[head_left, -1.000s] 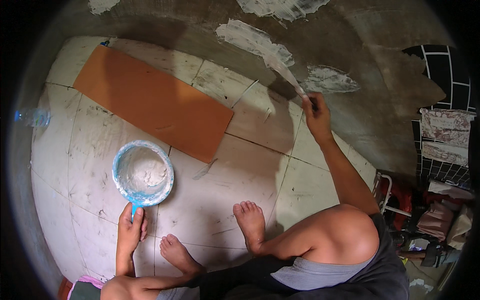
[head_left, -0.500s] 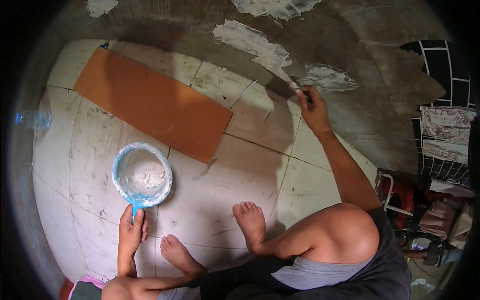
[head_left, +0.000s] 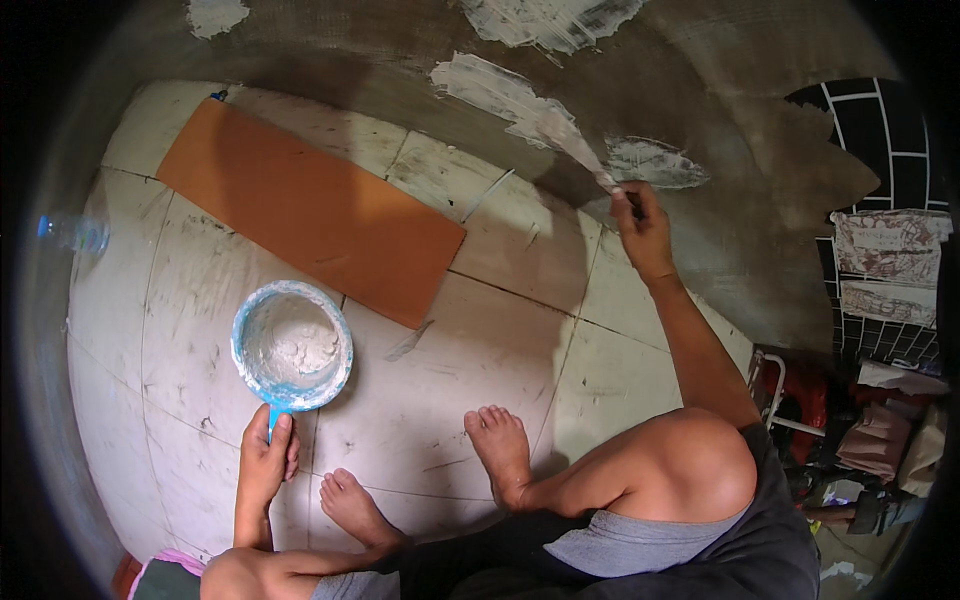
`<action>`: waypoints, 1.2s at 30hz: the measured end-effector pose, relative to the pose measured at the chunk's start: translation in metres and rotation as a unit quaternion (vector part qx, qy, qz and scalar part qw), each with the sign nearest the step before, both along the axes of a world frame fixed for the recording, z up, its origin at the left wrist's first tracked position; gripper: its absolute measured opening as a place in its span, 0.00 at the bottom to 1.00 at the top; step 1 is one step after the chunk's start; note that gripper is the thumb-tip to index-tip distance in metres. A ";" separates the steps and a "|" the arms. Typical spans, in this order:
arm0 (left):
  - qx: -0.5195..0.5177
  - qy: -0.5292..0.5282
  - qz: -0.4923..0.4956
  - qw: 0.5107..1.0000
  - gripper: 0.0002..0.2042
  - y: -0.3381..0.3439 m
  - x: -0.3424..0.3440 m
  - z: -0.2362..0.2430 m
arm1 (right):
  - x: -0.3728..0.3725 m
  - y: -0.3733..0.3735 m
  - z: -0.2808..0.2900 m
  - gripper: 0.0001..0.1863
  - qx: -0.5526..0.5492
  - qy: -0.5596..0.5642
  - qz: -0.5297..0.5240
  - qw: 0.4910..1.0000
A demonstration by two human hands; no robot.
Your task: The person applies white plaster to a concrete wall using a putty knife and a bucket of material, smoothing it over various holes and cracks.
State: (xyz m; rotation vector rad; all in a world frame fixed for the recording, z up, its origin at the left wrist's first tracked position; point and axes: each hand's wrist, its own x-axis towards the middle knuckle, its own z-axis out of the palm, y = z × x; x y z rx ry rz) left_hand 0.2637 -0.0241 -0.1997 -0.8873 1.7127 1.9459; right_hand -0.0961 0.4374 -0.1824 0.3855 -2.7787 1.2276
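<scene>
My left hand (head_left: 265, 455) is closed round the handle of a blue dipper (head_left: 240, 352), held over the floor. Inside the dipper lies white filler paste (head_left: 300, 345), with smears along the rim. My right hand (head_left: 643, 232) grips a putty knife (head_left: 590, 163), its blade against the brown wall at the lower right end of a white filler patch (head_left: 495, 92). Beside the knife, to its right, is another smeared patch (head_left: 655, 163). A third patch (head_left: 555, 18) spreads higher on the wall.
An orange-brown board (head_left: 320, 210) lies on the pale tiled floor (head_left: 410, 400) near the wall. A plastic bottle (head_left: 75, 234) is at the far left. On the right are a white metal frame (head_left: 775, 395), piled cloths (head_left: 875, 440) and black tile-pattern wall covering (head_left: 860, 130).
My right hand and the putty knife have moved slightly right and down along the wall. The dipper has shifted a little to the right in view.
</scene>
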 end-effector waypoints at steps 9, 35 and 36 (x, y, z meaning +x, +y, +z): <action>-0.006 0.002 -0.001 1.000 0.14 -0.002 -0.002 0.001 | 0.030 0.046 -0.003 0.09 -0.057 -0.032 -0.027 0.997; 0.006 0.002 -0.017 1.000 0.15 -0.015 0.002 -0.006 | -0.014 -0.103 0.035 0.10 -0.005 0.030 0.049 0.998; 0.005 0.002 -0.016 1.000 0.15 -0.015 0.003 -0.006 | -0.020 -0.114 0.040 0.10 0.014 0.030 0.049 0.998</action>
